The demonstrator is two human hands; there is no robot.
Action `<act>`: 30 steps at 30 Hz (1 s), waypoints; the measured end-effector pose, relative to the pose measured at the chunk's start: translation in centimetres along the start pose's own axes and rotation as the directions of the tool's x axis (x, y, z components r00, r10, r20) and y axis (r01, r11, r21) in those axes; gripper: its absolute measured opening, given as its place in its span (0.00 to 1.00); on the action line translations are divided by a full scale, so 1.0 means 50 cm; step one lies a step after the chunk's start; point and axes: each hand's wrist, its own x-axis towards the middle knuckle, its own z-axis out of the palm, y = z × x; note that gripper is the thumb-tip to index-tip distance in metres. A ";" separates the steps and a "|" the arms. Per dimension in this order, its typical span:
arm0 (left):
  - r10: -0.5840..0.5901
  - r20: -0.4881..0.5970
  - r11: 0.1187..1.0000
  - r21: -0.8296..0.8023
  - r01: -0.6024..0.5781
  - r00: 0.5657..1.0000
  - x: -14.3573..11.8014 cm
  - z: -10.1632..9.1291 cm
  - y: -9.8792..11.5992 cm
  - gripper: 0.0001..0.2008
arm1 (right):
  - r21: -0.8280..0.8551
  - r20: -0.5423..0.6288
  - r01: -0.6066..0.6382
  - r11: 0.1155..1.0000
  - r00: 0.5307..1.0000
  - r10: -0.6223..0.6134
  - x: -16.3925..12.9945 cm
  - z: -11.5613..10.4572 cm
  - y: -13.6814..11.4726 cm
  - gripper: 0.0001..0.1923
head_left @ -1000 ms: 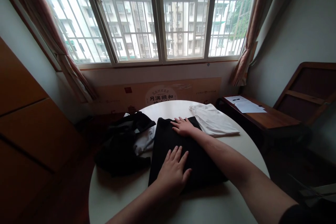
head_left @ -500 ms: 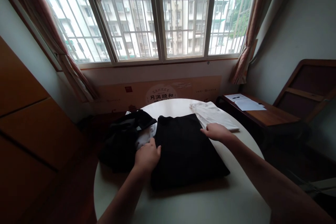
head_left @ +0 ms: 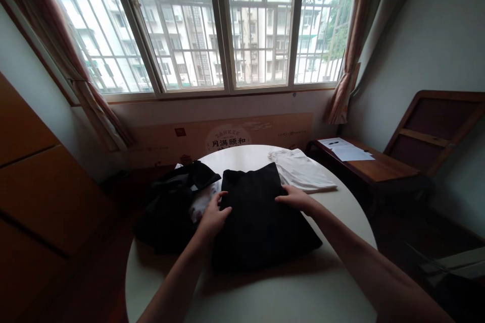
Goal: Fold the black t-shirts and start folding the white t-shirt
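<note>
By the window, on a round table (head_left: 265,292), the left hand (head_left: 212,214) and right hand (head_left: 297,198) have moved from pressing flat to gripping the folded black garment's (head_left: 259,217) side edges, fingers curled; white garment (head_left: 303,174) beside.

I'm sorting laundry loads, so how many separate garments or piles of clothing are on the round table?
3: a folded black garment in the middle under both hands, a folded white garment at the far right, and a dark heap at the left, which may hide several pieces.
</note>
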 end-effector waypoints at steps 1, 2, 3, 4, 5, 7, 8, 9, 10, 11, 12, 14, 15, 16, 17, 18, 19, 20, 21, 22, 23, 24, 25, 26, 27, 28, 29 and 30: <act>-0.039 0.011 0.995 -0.089 0.040 0.999 0.001 0.000 0.000 0.24 | 0.076 0.012 0.011 0.997 1.000 -0.012 -0.003 0.002 -0.002 0.25; -0.071 0.029 0.982 -0.176 0.075 0.997 0.002 -0.001 -0.002 0.24 | 0.141 0.016 0.022 0.990 1.000 -0.024 -0.006 0.005 -0.003 0.29; -0.092 0.052 0.961 -0.256 0.103 0.994 0.004 -0.003 -0.003 0.24 | 0.195 0.014 0.034 0.980 0.999 -0.037 -0.007 0.006 -0.004 0.34; -0.109 0.082 0.937 -0.325 0.130 0.991 0.006 -0.005 -0.005 0.25 | 0.236 0.005 0.051 0.970 0.999 -0.054 -0.008 0.007 -0.003 0.40; -0.121 0.125 0.910 -0.382 0.160 0.985 0.010 -0.008 -0.006 0.26 | 0.273 -0.006 0.073 0.959 0.997 -0.074 -0.009 0.008 -0.002 0.45; -0.142 0.235 0.868 -0.438 0.235 0.962 0.020 -0.014 -0.007 0.29 | 0.332 -0.028 0.120 0.936 0.993 -0.118 -0.006 0.009 0.003 0.56; -0.146 0.289 0.858 -0.439 0.266 0.946 0.026 -0.017 -0.005 0.31 | 0.350 -0.039 0.142 0.926 0.990 -0.136 -0.003 0.009 0.006 0.59; -0.145 0.337 0.855 -0.431 0.290 0.930 0.032 -0.019 -0.002 0.33 | 0.361 -0.049 0.157 0.919 0.988 -0.149 0.001 0.008 0.008 0.60; -0.138 0.374 0.854 -0.424 0.301 0.917 0.038 -0.020 0.003 0.34 | 0.366 -0.055 0.166 0.916 0.986 -0.157 0.006 0.006 0.009 0.60; -0.124 0.391 0.857 -0.421 0.297 0.912 0.044 -0.020 0.009 0.36 | 0.365 -0.058 0.171 0.915 0.985 -0.161 0.011 0.003 0.008 0.60; -0.105 0.389 0.863 -0.421 0.278 0.915 0.049 -0.018 0.017 0.37 | 0.358 -0.062 0.179 0.916 0.984 -0.168 0.016 -0.004 0.006 0.59; -0.053 0.358 0.874 -0.434 0.216 0.932 0.056 -0.013 0.039 0.39 | 0.355 -0.064 0.202 0.913 0.979 -0.192 0.024 -0.027 -0.003 0.58; -0.025 0.342 0.875 -0.447 0.186 0.939 0.060 -0.009 0.054 0.40 | 0.355 -0.061 0.213 0.910 0.977 -0.204 0.027 -0.044 -0.010 0.57; 0.002 0.332 0.873 -0.461 0.160 0.943 0.064 -0.005 0.071 0.41 | 0.355 -0.059 0.222 0.908 0.975 -0.215 0.030 -0.066 -0.019 0.55; 0.032 0.330 0.865 -0.482 0.139 0.944 0.069 0.001 0.091 0.43 | 0.358 -0.055 0.228 0.905 0.973 -0.223 0.032 -0.091 -0.028 0.53; 0.063 0.327 0.854 -0.506 0.118 0.943 0.076 0.006 0.113 0.44 | 0.363 -0.053 0.231 0.903 0.972 -0.228 0.033 -0.120 -0.038 0.51; 0.098 0.319 0.844 -0.529 0.091 0.943 0.086 0.013 0.137 0.45 | 0.369 -0.057 0.234 0.899 0.972 -0.229 0.035 -0.151 -0.049 0.49; 0.138 0.307 0.837 -0.545 0.054 0.942 0.098 0.022 0.163 0.45 | 0.374 -0.070 0.239 0.896 0.971 -0.230 0.037 -0.185 -0.060 0.49; 0.185 0.291 0.831 -0.555 0.009 0.939 0.114 0.032 0.189 0.44 | 0.378 -0.091 0.247 0.892 0.969 -0.230 0.039 -0.221 -0.069 0.48; 0.237 0.279 0.825 -0.563 -0.042 0.930 0.132 0.045 0.217 0.44 | 0.378 -0.116 0.258 0.889 0.966 -0.231 0.043 -0.257 -0.078 0.49; 0.292 0.270 0.815 -0.572 -0.091 0.918 0.153 0.060 0.244 0.43 | 0.374 -0.145 0.268 0.888 0.962 -0.230 0.048 -0.294 -0.084 0.49; 0.347 0.265 0.798 -0.587 -0.135 0.899 0.176 0.079 0.269 0.43 | 0.365 -0.178 0.277 0.889 0.958 -0.225 0.055 -0.329 -0.086 0.49; 0.400 0.260 0.774 -0.610 -0.172 0.879 0.200 0.102 0.292 0.43 | 0.352 -0.210 0.281 0.893 0.953 -0.217 0.063 -0.362 -0.085 0.48; 0.440 0.245 0.749 -0.630 -0.203 0.864 0.224 0.127 0.310 0.43 | 0.338 -0.243 0.277 0.900 0.949 -0.201 0.073 -0.392 -0.079 0.48; 0.457 0.230 0.744 -0.629 -0.227 0.859 0.249 0.156 0.323 0.43 | 0.321 -0.273 0.262 0.910 0.946 -0.176 0.083 -0.417 -0.067 0.48; 0.445 0.214 0.763 -0.600 -0.243 0.869 0.271 0.187 0.330 0.43 | 0.304 -0.301 0.232 0.924 0.944 -0.138 0.094 -0.436 -0.050 0.48; 0.414 0.201 0.800 -0.546 -0.249 0.888 0.291 0.218 0.330 0.42 | 0.286 -0.323 0.185 0.940 0.942 -0.087 0.105 -0.448 -0.027 0.48; 0.362 0.186 0.851 -0.467 -0.242 0.914 0.308 0.250 0.322 0.41 | 0.269 -0.340 0.124 0.955 0.940 -0.026 0.115 -0.454 0.000 0.47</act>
